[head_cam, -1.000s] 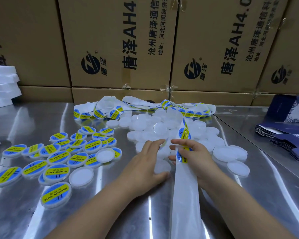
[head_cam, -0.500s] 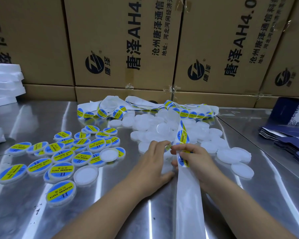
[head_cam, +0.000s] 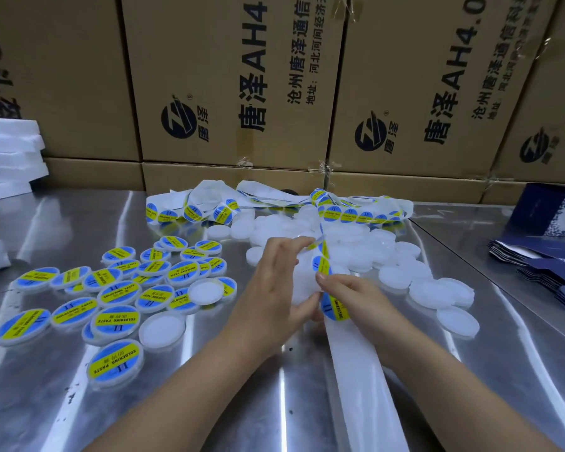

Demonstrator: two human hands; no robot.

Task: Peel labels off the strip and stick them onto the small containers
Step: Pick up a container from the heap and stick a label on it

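Blue-and-yellow labels ride on the white strip (head_cam: 362, 380), and the right hand (head_cam: 359, 298) pinches that strip between curled fingers (head_cam: 331, 282) and thumb, just above a label (head_cam: 335, 309) printed "SOLDERING PASTE". The left hand (head_cam: 271, 295) is right beside it. Its fingers (head_cam: 284, 252) reach up and its thumb comes in from below, so that they close round a blank container (head_cam: 302, 282), a flat white disc held just off the surface. A loose label edge shows at the left fingertips, though whether they pinch it cannot be told.

From the hands the strip's bare backing runs toward the person along the shiny metal surface (head_cam: 209, 402). Its other end climbs over a heap of blank white containers (head_cam: 395, 275) just behind the hands. Left of the hands lies a spread of labelled containers (head_cam: 118, 293), a few unlabelled white ones among them. Farther back, a tangle of label strips (head_cam: 209, 203) lies across the surface. Brown cardboard boxes (head_cam: 235, 76) with printed writing stand along the far edge. White foam slabs (head_cam: 7, 154) are stacked at the far left, and dark blue flat cartons (head_cam: 548, 272) lie at the right.
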